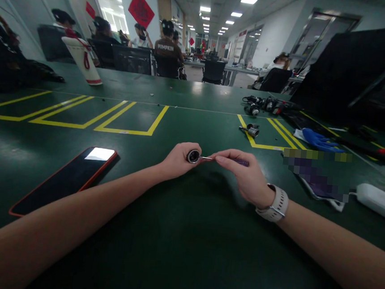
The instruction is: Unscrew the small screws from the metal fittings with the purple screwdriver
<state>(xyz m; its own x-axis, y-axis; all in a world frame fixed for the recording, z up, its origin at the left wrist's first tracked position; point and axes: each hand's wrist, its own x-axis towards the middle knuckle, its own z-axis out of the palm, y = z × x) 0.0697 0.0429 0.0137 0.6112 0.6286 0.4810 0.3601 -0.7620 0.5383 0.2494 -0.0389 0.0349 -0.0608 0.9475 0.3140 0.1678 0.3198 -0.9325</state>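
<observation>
My left hand (181, 158) is closed around a small dark cylindrical part (193, 156), whose round metal-rimmed end faces me. From the right, my right hand (239, 169) grips a screwdriver (243, 162) with a dark purple handle. Its thin metal shaft points left and meets the side of the cylindrical part; whether the tip sits in a screw is hidden. Both hands are held close together just above the green table (184, 242). A similar metal cylindrical piece (252, 131) lies farther off on the table.
A smartphone (64, 178) in an orange case lies by my left forearm. To the right are a blurred-out phone-like object (318, 175), a white power strip (381, 201), blue gloves (321, 140) and several black metal parts (254, 108). A white tumbler (83, 60) stands far left.
</observation>
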